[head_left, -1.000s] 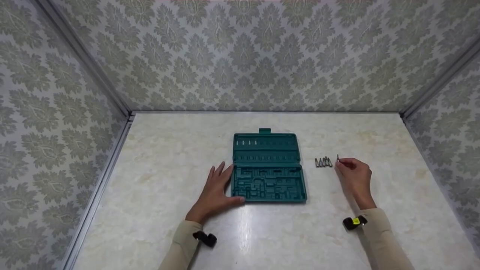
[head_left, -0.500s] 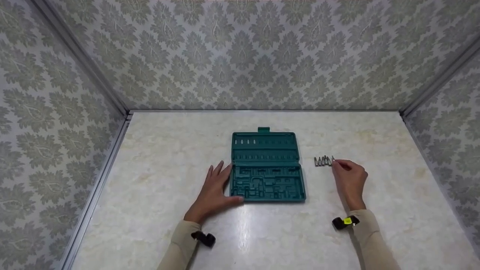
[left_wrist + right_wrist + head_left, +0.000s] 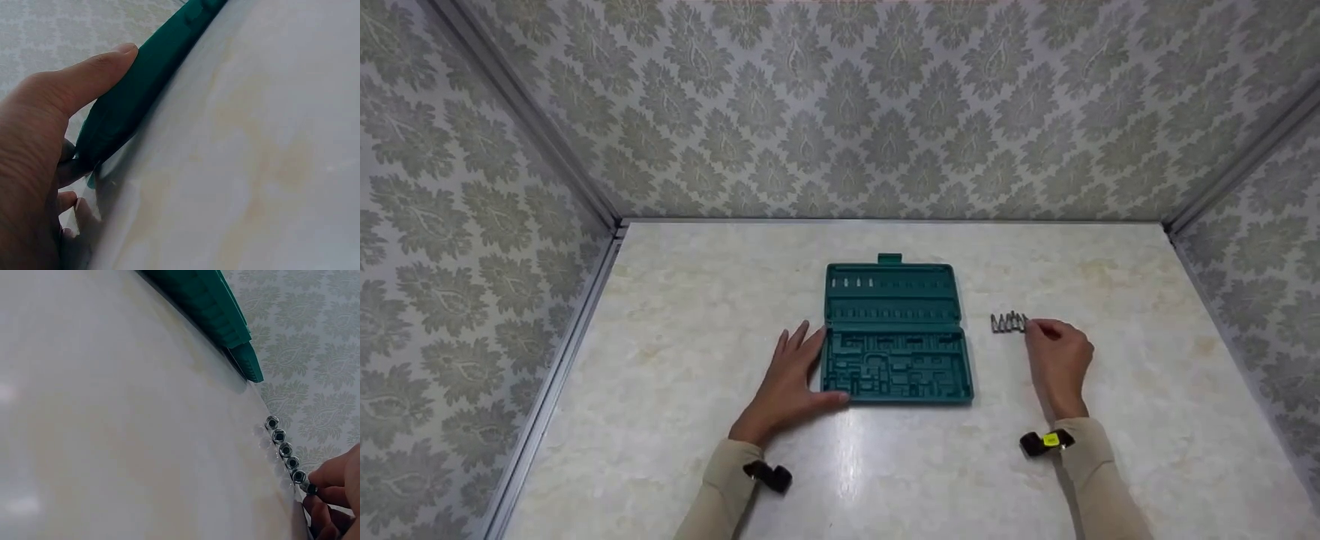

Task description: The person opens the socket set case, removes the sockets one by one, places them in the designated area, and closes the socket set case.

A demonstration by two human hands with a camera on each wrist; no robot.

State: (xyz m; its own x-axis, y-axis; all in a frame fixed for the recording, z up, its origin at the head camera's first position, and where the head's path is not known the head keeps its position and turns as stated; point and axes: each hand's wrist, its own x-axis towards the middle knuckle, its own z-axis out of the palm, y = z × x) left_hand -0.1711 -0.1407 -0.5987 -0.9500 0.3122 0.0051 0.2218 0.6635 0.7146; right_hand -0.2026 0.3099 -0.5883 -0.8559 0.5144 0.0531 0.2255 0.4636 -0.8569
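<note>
A green plastic tool case point(image 3: 896, 328) lies opened flat on the table, its lid toward the wall. At its front left corner is my left hand point(image 3: 791, 382), thumb on the front edge and spread fingers along the left side. In the left wrist view the thumb rests against the case wall point(image 3: 126, 93). To the right of the case, several small metal bit sockets point(image 3: 1005, 323) lie side by side in a row. My right hand point(image 3: 1060, 367) pinches the bit socket point(image 3: 311, 488) at the row's right end, close beside its neighbour.
The pale marbled table point(image 3: 682, 300) reaches back to a patterned wall point(image 3: 847, 112), with side walls left and right. A latch tab point(image 3: 889, 259) sticks out behind the case lid. Both wrists wear small black cameras point(image 3: 769, 476).
My right hand has moved left, bringing the pinched bit socket from apart to the right end of the row. The left hand stays at the case corner.
</note>
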